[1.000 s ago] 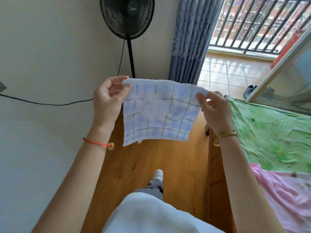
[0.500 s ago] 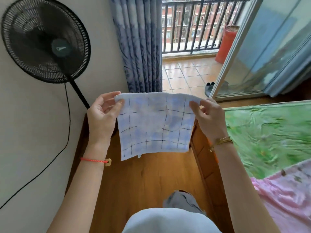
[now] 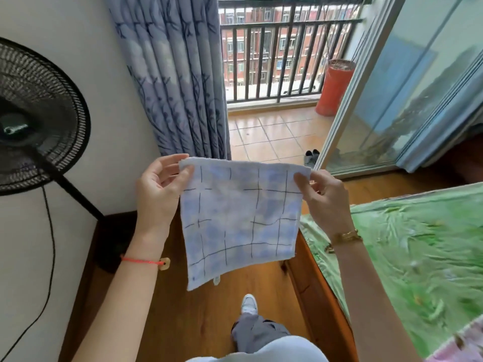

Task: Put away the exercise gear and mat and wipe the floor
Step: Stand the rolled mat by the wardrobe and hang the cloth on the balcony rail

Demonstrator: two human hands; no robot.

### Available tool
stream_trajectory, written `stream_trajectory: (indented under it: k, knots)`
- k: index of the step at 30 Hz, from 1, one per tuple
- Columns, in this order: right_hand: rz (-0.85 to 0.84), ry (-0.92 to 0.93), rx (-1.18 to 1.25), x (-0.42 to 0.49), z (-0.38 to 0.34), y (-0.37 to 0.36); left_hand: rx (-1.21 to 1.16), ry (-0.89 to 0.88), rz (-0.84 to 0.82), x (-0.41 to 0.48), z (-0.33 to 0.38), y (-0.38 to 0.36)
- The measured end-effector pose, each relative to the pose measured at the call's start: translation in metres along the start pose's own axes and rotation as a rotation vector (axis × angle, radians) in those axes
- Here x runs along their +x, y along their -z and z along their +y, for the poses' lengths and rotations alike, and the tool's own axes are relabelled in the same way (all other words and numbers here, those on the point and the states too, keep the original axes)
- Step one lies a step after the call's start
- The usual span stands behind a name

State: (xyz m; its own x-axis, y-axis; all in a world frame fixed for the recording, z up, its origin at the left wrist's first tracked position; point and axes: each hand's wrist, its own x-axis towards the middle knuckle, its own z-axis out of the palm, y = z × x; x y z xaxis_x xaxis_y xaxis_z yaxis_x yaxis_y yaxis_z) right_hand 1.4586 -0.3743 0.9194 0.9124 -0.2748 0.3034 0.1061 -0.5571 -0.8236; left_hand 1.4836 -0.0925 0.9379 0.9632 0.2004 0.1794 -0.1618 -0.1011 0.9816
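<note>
Right, your left hand (image 3: 159, 194) pinches the top left corner of the checked cloth (image 3: 240, 220), thumb on the near face, and your right hand (image 3: 324, 197) pinches the top right corner. The cloth hangs flat and spread at the centre of the frame, above the wooden floor (image 3: 183, 314). At lower right lies the green sheet (image 3: 418, 244); at the left edge stands the black fan (image 3: 34, 113); the blue curtain (image 3: 177, 74) hangs at upper centre.

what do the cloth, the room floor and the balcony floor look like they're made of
Cloth: soft terry-like textile, matte; fuzzy top edge, hangs limp. Room floor: wood or wood-look laminate, slight sheen; grain and knots show. Balcony floor: probably glazed ceramic tile; grout lines, glossy reflections.
</note>
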Motion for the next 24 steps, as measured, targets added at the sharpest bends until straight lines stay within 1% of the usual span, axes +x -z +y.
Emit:
stream_trajectory:
  k: [6,11,19,24]
  knots:
    - [0.032,-0.018,0.001,0.109,0.026,-0.005,0.004,-0.002,0.018,0.1,-0.008,-0.059]
    - [0.024,-0.061,-0.015,0.185,0.058,-0.011,-0.002,0.027,-0.006,0.164,-0.015,-0.107]
    - [0.066,-0.145,-0.011,0.283,0.103,-0.028,-0.004,0.027,-0.109,0.268,-0.043,-0.191]
    - [0.117,-0.199,-0.006,0.363,0.127,-0.044,-0.073,0.063,-0.2,0.354,-0.06,-0.243]
